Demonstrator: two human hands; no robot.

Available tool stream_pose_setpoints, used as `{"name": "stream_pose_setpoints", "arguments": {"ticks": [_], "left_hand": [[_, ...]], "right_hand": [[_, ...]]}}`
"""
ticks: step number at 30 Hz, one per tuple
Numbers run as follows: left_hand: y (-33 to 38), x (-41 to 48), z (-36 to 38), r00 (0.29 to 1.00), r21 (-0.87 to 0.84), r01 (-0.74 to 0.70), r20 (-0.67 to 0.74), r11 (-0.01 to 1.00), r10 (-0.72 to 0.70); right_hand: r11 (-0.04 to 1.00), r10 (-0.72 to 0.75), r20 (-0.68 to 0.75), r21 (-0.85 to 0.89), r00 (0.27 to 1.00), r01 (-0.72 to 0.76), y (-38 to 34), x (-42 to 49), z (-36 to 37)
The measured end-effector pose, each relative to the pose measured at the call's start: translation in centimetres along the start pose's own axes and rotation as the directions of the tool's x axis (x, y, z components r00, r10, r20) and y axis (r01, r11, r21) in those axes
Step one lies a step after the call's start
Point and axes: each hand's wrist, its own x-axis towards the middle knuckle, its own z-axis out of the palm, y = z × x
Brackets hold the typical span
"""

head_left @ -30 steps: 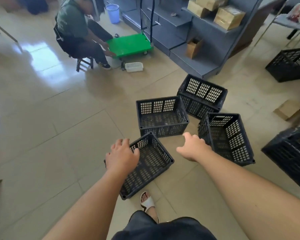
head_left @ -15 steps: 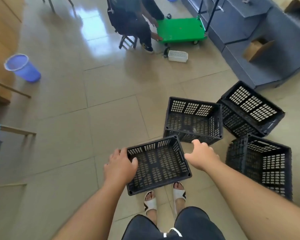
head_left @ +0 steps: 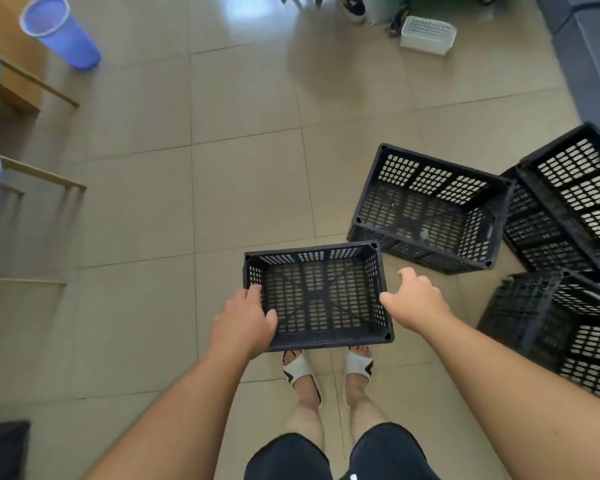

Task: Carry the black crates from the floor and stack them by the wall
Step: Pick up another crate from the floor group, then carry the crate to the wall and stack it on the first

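Hands flank one black crate (head_left: 316,296), which hangs at 12 o'clock over the person's feet, clear of the floor (head_left: 250,188). Its long axis runs 9 to 3 o'clock across the body. The left hand (head_left: 243,320) grips the short wall at 9 o'clock, thumb inside over the rim. The right hand (head_left: 414,301) sits just beside the 3 o'clock wall, fingers loose and holding nothing; whether the thumb touches the rim I cannot tell. So the right hand likely needs only a short move toward 9 o'clock to take that wall. Three more crates (head_left: 426,209) lie at 1 to 3 o'clock.
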Motion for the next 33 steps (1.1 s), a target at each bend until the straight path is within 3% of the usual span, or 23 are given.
{"name": "stream_pose_setpoints", "arguments": {"ticks": [9,22,29,33], "left_hand": [[-3.3,10.3,12.1,0.987,-0.151,0.134,0.105,0.979,-0.119],[-9.1,25.5,23.4,0.949,-0.308,0.313,0.073,0.898,-0.306],[-11.2,31.8,26.8,0.895,-0.436,0.405,0.006,0.804,-0.447],[-11.5,34.4,28.3,0.851,-0.658,0.405,0.018,0.634,-0.525]], "right_hand": [[0.978,0.113,0.013,0.174,0.993,-0.114,2.1,12.1,11.3],[0.969,0.209,-0.055,0.148,0.976,-0.199,6.9,27.7,22.0],[0.940,0.309,-0.112,0.189,0.944,-0.285,7.5,34.3,25.4],[0.931,0.319,-0.128,0.226,0.939,-0.286,7.5,36.4,26.6]]}}
